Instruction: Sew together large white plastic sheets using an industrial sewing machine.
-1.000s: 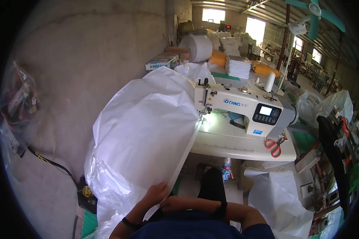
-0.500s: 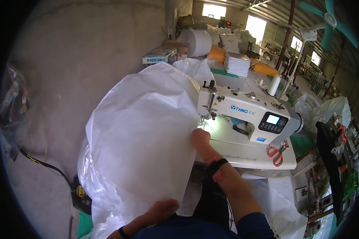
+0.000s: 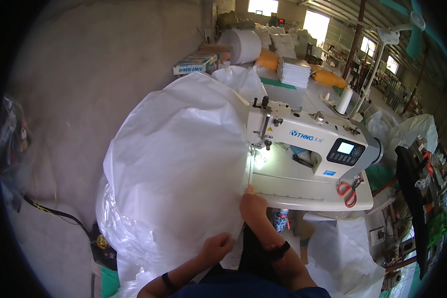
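A large white plastic sheet (image 3: pixel 179 144), perhaps a bag, spreads left of the white sewing machine (image 3: pixel 298 136). Its right edge runs under the lit needle area of the machine. My right hand (image 3: pixel 253 202) is closed on that edge at the front of the machine bed, below the needle, with the index finger pointing forward along it. Nearer to me, my left hand (image 3: pixel 217 248) rests on the sheet near the same edge, its fingers curled in on the material. The fingertips of the left hand are partly hidden.
Red-handled scissors (image 3: pixel 350 193) lie on the right of the machine bed. Behind stand a white thread cone (image 3: pixel 343 101), a stack of white sheets (image 3: pixel 294 72) and a big white roll (image 3: pixel 242 45). White material (image 3: pixel 340 248) hangs at the lower right. A wall (image 3: pixel 104 74) rises on the left.
My right hand has moved from beside the needle toward me along the sheet's edge. My left hand has shifted slightly forward and right. The view has shifted a little.
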The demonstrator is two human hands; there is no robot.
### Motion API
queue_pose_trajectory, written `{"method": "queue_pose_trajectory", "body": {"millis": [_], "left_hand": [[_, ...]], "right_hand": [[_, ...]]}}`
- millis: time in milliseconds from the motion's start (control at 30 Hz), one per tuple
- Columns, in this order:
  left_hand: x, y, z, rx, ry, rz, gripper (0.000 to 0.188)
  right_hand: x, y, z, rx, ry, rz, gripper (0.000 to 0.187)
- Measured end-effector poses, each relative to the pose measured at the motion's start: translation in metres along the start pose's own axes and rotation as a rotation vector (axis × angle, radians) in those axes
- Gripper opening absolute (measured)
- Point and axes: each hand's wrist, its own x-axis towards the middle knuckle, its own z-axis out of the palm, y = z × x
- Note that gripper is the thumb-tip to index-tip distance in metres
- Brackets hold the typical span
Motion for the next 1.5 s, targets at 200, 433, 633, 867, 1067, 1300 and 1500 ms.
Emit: {"method": "queue_pose_trajectory", "body": {"millis": [200,433,633,867,1067,1300,1500], "left_hand": [[0.037,0.000,0.011,-0.061,-0.008,0.000,0.026],[0.069,-0.011,0.023,-0.272,-0.016,-0.046,0.024],[0.087,-0.010,0.023,-0.551,0.041,-0.077,0.023],[0.087,-0.009,-0.005,0.183,0.201,0.171,0.036],[0.103,-0.013,-0.071,0.856,0.749,0.355,0.060],[0.140,-0.022,-0.117,0.949,0.571,0.272,0.062],[0.181,-0.018,-0.136,0.903,0.467,0.219,0.061]], "right_hand": [[0.007,0.006,0.000,0.081,-0.004,0.010,0.053],[0.010,0.006,-0.008,0.214,-0.106,0.076,0.052],[0.013,0.006,-0.003,0.280,-0.096,0.062,0.052],[0.006,0.003,0.003,0.252,-0.076,0.025,0.061],[0.010,0.002,0.000,0.336,-0.064,0.046,0.048],[0.043,0.008,0.005,0.216,-0.022,0.026,0.038],[0.071,0.011,0.011,0.198,0.039,0.041,0.031]]}}
